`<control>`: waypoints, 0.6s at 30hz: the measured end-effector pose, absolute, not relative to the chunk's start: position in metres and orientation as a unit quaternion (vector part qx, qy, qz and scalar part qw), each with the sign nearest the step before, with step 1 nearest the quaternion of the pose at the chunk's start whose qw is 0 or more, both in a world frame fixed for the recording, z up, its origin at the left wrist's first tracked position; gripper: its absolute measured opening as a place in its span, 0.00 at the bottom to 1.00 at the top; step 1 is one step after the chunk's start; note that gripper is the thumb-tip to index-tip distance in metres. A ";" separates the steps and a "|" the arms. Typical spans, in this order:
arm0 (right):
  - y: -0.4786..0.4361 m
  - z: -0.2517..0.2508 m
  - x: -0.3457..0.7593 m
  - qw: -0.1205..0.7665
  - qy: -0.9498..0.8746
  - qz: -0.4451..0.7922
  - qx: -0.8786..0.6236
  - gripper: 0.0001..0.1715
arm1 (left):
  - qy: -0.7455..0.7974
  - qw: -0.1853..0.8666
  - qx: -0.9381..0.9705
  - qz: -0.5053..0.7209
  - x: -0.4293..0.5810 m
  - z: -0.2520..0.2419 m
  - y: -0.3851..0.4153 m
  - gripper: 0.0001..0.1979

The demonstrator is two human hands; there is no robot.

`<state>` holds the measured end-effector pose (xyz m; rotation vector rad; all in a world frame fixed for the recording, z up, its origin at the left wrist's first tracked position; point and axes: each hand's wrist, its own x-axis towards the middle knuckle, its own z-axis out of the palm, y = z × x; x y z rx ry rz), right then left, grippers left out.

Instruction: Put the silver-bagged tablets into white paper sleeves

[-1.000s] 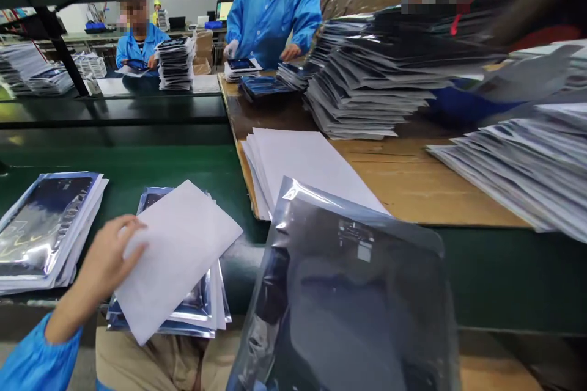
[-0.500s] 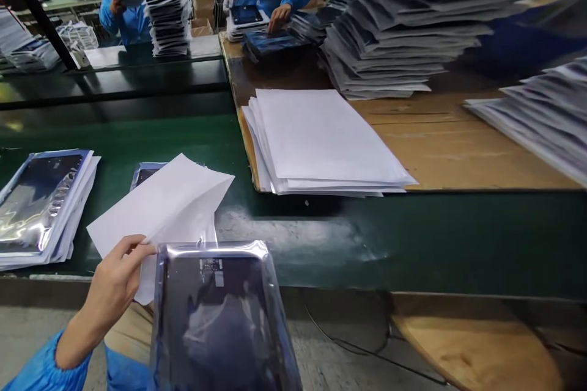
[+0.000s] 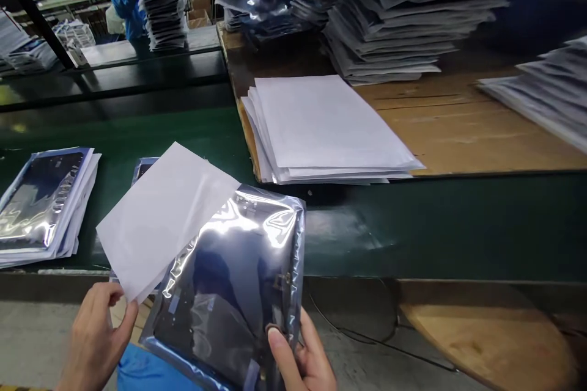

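Observation:
My right hand (image 3: pixel 302 357) grips the lower right side of a dark flat panel in a shiny clear plastic sleeve (image 3: pixel 229 281), thumb on top and fingers beneath. My left hand (image 3: pixel 98 333) pinches the lower left corner of a white paper sheet (image 3: pixel 160 214). The sheet's right part meets the sleeved panel's upper left edge; whether it lies inside or under it I cannot tell. Behind the sheet, a corner of another sleeved panel (image 3: pixel 143 166) shows on the green work surface (image 3: pixel 348 232). Further left lies a stack of sleeved panels with white sheets (image 3: pixel 46 195).
White paper sheets (image 3: pixel 334 122) lie piled on the brown board (image 3: pixel 472 140). Behind them rises a tall stack of sleeved items (image 3: pixel 394 30); another stack (image 3: pixel 550 95) stands right. Two co-workers in blue handle items across the table. A wooden stool (image 3: pixel 490 336) sits below right.
The sleeved panel has risen and tilted, and my right hand has come into view on it. My left hand has slid down to the sheet's lower corner. One co-worker has lifted a sleeved item.

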<state>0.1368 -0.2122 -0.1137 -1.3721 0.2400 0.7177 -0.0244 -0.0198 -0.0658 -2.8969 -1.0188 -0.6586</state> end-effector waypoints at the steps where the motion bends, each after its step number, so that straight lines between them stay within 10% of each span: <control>1: -0.209 -0.115 0.135 0.708 0.113 0.331 -0.614 0.46 | -0.343 -0.013 -0.916 -0.208 -0.029 -0.068 -0.022 0.06; 18: -0.198 -0.140 0.120 0.701 0.113 0.398 -0.580 0.44 | -0.458 -0.262 -0.793 -0.305 -0.044 -0.093 -0.066 0.07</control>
